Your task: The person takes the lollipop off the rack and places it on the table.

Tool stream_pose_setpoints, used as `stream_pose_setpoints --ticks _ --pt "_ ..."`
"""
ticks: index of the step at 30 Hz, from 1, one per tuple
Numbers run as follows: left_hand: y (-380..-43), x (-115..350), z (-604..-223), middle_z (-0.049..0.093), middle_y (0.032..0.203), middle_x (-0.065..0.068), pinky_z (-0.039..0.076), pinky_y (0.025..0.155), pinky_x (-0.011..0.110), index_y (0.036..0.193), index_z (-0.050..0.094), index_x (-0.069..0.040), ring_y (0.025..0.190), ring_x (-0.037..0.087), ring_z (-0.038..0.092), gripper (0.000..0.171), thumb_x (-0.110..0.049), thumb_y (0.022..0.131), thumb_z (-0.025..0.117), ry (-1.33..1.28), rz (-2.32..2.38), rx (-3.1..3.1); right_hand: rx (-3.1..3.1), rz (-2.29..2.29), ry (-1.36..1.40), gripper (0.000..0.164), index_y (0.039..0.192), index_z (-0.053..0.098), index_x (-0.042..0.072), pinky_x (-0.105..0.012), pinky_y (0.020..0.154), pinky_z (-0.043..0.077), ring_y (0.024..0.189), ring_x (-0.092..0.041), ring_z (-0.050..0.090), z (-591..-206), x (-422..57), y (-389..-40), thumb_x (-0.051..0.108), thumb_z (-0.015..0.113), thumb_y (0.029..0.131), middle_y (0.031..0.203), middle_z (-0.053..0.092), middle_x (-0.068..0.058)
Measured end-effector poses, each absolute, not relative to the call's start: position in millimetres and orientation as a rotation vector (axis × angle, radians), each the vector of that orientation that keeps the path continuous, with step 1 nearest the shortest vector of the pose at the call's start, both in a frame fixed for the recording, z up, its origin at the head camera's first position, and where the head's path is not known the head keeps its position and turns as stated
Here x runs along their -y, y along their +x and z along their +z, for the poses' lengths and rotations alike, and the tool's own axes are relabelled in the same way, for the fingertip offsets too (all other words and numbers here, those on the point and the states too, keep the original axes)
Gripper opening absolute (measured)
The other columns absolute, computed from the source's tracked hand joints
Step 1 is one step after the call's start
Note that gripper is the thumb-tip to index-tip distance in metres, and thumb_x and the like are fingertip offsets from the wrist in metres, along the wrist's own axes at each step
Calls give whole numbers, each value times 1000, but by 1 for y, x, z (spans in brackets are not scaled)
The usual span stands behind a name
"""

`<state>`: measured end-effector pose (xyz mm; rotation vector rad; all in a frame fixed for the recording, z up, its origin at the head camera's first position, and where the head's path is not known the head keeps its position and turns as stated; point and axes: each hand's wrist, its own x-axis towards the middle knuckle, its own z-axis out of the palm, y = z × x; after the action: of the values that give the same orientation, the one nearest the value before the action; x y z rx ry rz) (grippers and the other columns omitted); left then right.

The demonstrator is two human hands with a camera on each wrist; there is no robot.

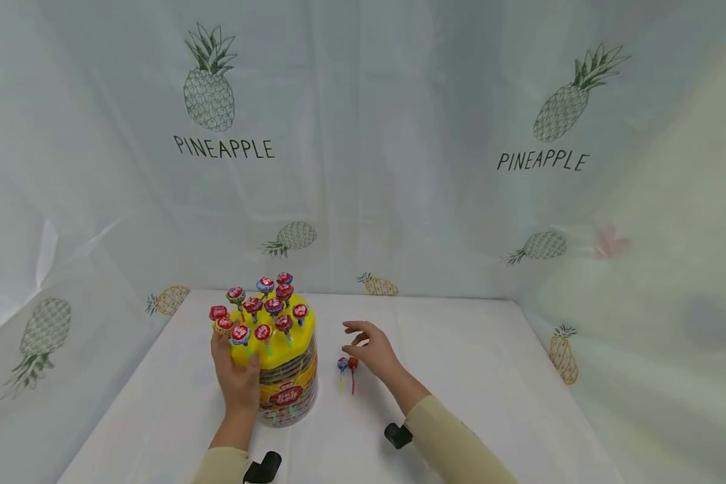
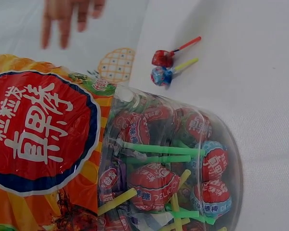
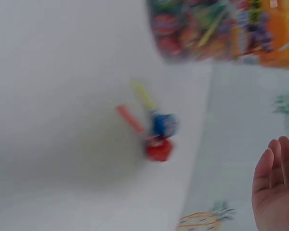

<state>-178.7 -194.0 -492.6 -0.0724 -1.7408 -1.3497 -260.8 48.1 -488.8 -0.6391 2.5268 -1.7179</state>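
Observation:
A clear jar of lollipops [image 1: 287, 396] with a yellow lid [image 1: 278, 354] stands on the table. Several wrapped lollipops [image 1: 263, 332] stick up from the lid. My left hand [image 1: 237, 383] grips the jar's upper left side, with the thumb in front at the lid's edge and the other fingers partly hidden behind. To the right of the jar lie a blue-wrapped lollipop [image 1: 342, 364] on a yellow-green stick and a red-wrapped lollipop [image 1: 353, 364] on a red stick. Above these two hovers my right hand [image 1: 372, 349], holding nothing, its fingers loosely bent and thumb apart.
More lollipops [image 2: 154, 185] fill the jar, seen through its clear wall in the left wrist view. The white tabletop [image 1: 472, 376] reaches back to a curtain [image 1: 387, 168] printed with pineapples, which also hangs along both sides.

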Motion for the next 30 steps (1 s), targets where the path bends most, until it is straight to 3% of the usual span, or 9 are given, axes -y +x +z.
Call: stream_pose_setpoints --ticks 5,9,15,23,30 --pt "-178 196 -495 30 150 3 36 101 12 145 41 -11 130 12 38 64 -43 93 60 -69 -1304 1761 -2441 -1861 -735 41 125 63 3 -35 80 52 93 -34 59 -431 -36 -231 1 72 86 113 64 -17" --pt "-177 196 -497 29 150 1 35 102 13 144 41 -10 130 12 37 65 -45 93 59 -67 -1309 1760 -2375 -1915 -823 39 126 62 2 -37 83 52 96 -36 58 -408 -29 -217 2 70 88 114 64 -17" --pt "-178 195 -496 30 150 4 36 103 14 143 42 -8 131 14 37 62 -39 93 61 -98 -1320 1743 -2232 -2064 -994 40 126 62 2 -45 89 53 104 -37 57 -407 -19 -217 -4 70 86 120 60 -14" --pt "-174 195 -498 28 151 1 36 103 15 144 42 -10 131 14 37 60 -32 92 62 -63 -1364 1757 -2199 -2132 -1177 37 123 65 5 -46 91 52 106 -27 57 -401 -9 -212 2 72 87 120 59 -6" --pt "-174 192 -489 27 151 7 35 103 14 143 41 -6 130 12 37 59 -29 93 60 -43 -1376 1755 -2181 -2113 -1211 37 122 60 -7 -57 93 48 109 -35 56 -377 -3 -198 -9 67 86 121 58 -20"
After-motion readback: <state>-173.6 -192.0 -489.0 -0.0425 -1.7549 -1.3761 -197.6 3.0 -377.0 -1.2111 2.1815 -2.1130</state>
